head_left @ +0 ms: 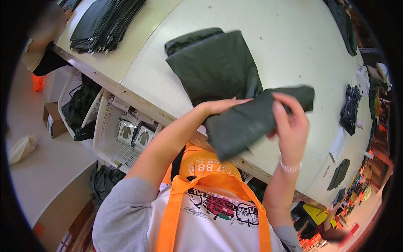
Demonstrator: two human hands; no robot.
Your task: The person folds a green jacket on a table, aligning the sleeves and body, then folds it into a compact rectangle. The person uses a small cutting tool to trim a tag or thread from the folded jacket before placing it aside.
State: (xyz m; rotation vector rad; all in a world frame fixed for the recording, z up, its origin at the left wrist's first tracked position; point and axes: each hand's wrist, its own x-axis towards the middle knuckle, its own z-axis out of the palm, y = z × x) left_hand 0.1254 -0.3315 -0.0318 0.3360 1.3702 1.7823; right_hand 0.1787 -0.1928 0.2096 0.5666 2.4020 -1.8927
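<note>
A dark green garment (218,67) of smooth, thin fabric lies folded on the white table. Its near part (243,122) is doubled over and raised toward me, overhanging the table's front edge. My left hand (222,106) rests flat with fingers stretched along the fabric, its fingertips partly tucked behind the fold. My right hand (290,119), slightly blurred, has thumb and fingers closed around the right side of the folded part. A white bracelet circles that wrist.
A stack of dark folded items (107,25) lies at the far left of the table (294,38). White baskets (113,138) with packaged garments and black cloth stand below the left edge. A black bundle (349,110) and dark pouch (339,174) lie at right. Another person (42,38) stands upper left.
</note>
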